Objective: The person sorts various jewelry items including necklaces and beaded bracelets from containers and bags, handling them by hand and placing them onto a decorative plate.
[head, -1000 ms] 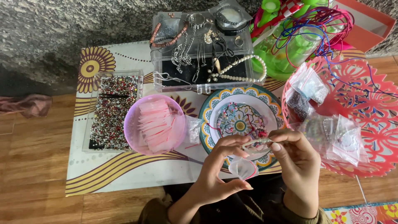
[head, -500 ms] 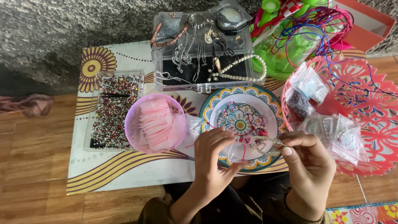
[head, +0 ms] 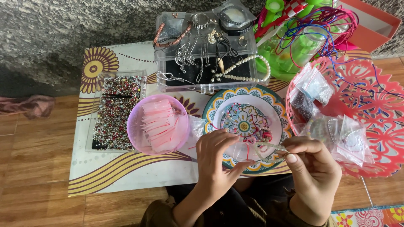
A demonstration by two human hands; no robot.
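Since the earlier frame, both hands have been shifted lower right of the plate (head: 275,107). A small clear bag (head: 240,152) is pinched in the left hand (head: 215,162) fingers over the plate's near rim. A beaded strand (head: 269,147) is gripped in the right hand (head: 313,168) fingers, just beside the bag.

a small clear plastic bag (head: 240,150) sits between the left hand (head: 216,162) and right hand (head: 311,168), pinched by the left fingers. a stack of clear little bags with red strips (head: 158,126) fills the pink bowl (head: 134,126). more clear bags of beads (head: 313,86) lie heaped in the red cut-out basket (head: 378,126). a clear packet holding a dark bracelet (head: 233,14) rests on the clear jewellery box (head: 162,54).
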